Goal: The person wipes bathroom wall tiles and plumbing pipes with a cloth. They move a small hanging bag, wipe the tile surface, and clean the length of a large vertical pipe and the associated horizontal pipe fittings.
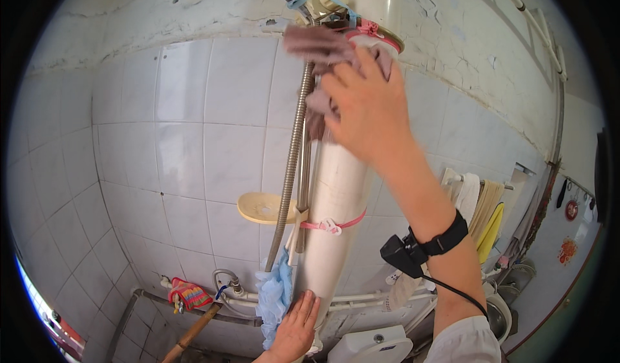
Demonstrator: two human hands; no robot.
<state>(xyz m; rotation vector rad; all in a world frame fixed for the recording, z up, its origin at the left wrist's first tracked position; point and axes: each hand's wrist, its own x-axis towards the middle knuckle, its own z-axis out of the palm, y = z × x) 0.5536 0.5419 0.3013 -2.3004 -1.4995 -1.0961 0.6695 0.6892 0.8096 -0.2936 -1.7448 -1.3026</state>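
Note:
My right hand [370, 106] grips a mauve cloth [319, 46] against the upper part of a thick white pipe [339, 179], just below its collar. Beside the cloth run a ribbed metal shower hose [294, 145] and a thin metal rail [303, 184]. My left hand [300, 324] rests with its fingers against the lower pipe, next to a hanging light blue mesh cloth [275, 295]. A pink tie [332, 225] circles the pipe midway. A camera on a black strap [448, 234] is on my right wrist.
A cream soap dish [264, 208] juts out left of the pipe. A striped cloth [190, 294] and a wooden stick [193, 331] are at lower left. A toilet cistern [370, 343] stands below. Towels [487, 203] hang at right. Water pipes [358, 301] cross the tiled wall.

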